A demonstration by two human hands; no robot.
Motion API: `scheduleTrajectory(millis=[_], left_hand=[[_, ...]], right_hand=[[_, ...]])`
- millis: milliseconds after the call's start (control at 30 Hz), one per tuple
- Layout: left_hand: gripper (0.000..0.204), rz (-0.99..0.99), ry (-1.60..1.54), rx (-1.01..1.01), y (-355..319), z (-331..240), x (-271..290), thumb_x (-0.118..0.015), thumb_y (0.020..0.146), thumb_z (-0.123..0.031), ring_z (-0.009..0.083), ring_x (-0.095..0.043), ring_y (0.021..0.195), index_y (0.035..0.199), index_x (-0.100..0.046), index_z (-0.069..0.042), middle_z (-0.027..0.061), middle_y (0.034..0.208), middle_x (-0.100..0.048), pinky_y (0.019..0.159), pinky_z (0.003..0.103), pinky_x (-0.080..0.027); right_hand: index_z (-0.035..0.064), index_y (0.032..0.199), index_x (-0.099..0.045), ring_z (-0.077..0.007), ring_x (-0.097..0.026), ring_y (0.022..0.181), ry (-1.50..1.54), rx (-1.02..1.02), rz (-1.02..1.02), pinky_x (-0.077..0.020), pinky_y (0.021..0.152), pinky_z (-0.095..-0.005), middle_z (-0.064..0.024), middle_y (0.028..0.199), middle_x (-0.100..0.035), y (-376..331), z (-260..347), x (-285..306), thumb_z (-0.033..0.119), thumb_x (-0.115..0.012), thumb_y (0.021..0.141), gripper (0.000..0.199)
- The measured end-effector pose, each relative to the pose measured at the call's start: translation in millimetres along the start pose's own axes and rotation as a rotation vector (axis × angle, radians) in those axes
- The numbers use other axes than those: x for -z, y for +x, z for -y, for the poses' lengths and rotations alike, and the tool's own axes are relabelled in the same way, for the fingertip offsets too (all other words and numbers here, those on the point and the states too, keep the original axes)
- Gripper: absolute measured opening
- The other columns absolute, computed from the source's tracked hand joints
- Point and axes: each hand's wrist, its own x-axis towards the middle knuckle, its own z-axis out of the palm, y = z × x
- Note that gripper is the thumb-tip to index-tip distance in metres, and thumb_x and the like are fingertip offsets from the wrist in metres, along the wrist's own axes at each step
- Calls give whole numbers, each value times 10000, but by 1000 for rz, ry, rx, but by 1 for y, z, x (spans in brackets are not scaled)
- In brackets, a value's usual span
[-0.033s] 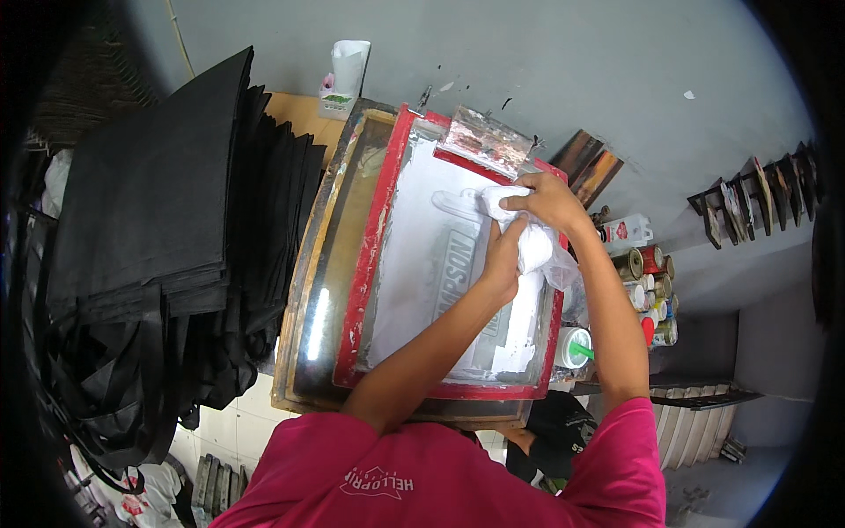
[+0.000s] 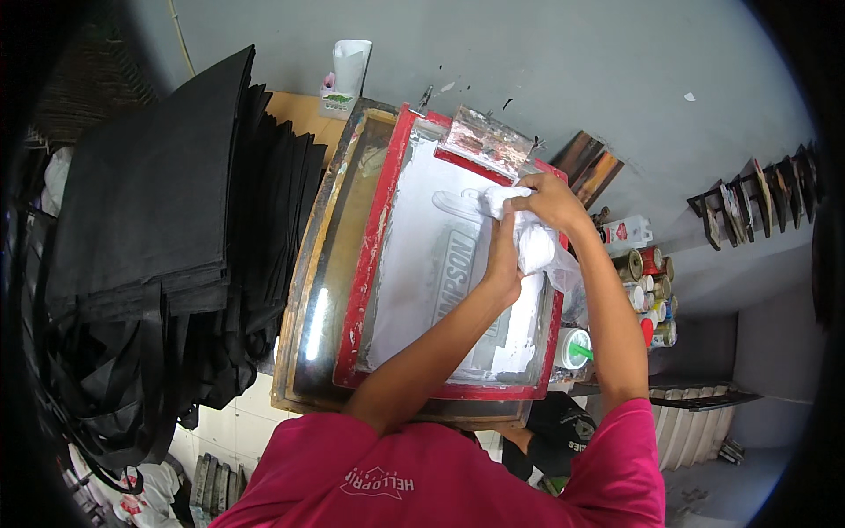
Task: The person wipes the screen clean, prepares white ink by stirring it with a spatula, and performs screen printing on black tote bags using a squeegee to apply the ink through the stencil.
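A silk-screen printing frame (image 2: 374,253) with red edges lies in front of me, its pale mesh (image 2: 400,282) bearing a grey design and white ink marks. Over its upper right part, both my hands are closed on a bunched white rag (image 2: 536,250). My right hand (image 2: 553,201) pinches the rag's upper end from the right. My left hand (image 2: 503,262) comes up from below, its fingers against the rag's left side. Clear plastic (image 2: 565,271) hangs beside the rag, under my right wrist. My left forearm hides the lower part of the design.
Black fabric bags (image 2: 145,185) are stacked high on the left. An ink-stained hinge clamp (image 2: 488,143) holds the frame's far edge. Right of the frame stand a white tub (image 2: 572,346) with a green handle and several paint cans (image 2: 651,290). Squeegees (image 2: 761,198) hang on the right wall.
My left fingers have shifted slightly up toward my right fingertips, and the rag has changed shape a little. The frame stays in place.
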Motion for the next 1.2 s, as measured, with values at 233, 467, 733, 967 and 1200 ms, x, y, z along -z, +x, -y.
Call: scheduleTrajectory(millis=[233,467,733,967,1200], left_hand=[[562,-111,18,133,-10,-6,-19,-310,1099,-522,252,-578,1302,1528,-384,-166,75,1470,-529,1044,544,-495],[558,-160,-165,-45,8,8,-3,-366,1116,-393,225,-528,1331,1592,-309,-107,103,1490,-491,1067,375,-479],[496,-197,-27,-87,6,-2,-12,-404,1122,-301,203,-516,1321,1564,-399,-76,106,1480,-512,1079,337,-424],[476,-225,144,-99,10,4,-14,-422,1118,-276,186,-531,1287,1547,-411,-70,88,1461,-522,1073,332,-424],[510,-104,68,-72,10,-5,-15,-369,1118,-224,192,-503,1346,1606,-299,-93,95,1485,-499,1101,352,-425]], right_hand=[[-38,1113,-762,-225,-697,850,24,76,-3,-526,815,-364,-157,934,-759,7,-15,-11,245,-801,845,391],[-48,997,-775,-243,-708,748,-71,139,-111,-541,754,-388,-194,816,-752,12,-5,-27,232,-783,853,315],[-35,935,-777,-426,-717,866,-118,48,-7,-548,831,-450,-303,895,-716,4,11,-30,239,-742,844,291],[-22,936,-778,-357,-720,743,-141,120,-236,-559,751,-408,-272,810,-707,5,-5,-38,171,-732,811,235],[-15,922,-781,-411,-724,800,-230,126,-263,-569,802,-428,-283,855,-713,6,-5,-42,159,-716,795,226]])
